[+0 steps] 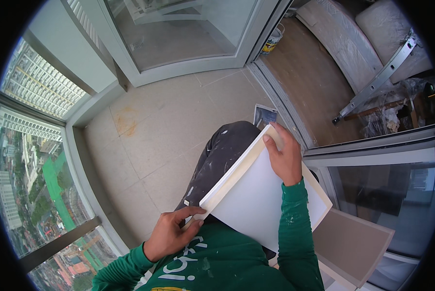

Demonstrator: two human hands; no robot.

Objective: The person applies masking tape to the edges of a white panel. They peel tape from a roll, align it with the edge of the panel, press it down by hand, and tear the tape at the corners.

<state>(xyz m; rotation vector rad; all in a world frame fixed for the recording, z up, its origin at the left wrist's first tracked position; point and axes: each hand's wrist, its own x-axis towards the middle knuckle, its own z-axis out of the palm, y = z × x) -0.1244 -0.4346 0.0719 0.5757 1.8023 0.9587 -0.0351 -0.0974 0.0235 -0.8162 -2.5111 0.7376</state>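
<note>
Across my lap lies a white rectangular panel [251, 199], tilted, with a cream strip like masking tape [239, 172] along its long left edge. Another cream-edged side shows at its right. My right hand [285, 155] grips the far corner, thumb on the strip and fingers over the outer edge. At the near left corner, my left hand [174, 230] pinches the end of the same edge between thumb and fingers. Under the panel are my dark, paint-spotted trousers [222, 150].
A grey-beige flat-topped piece [353, 242] stands close at my right. Beyond the sliding door track [283, 104] are plastic-wrapped furniture [343, 39], a metal ladder [377, 77] and a paint bucket [273, 39]. The tiled floor [149, 150] meets windows [38, 160] at left.
</note>
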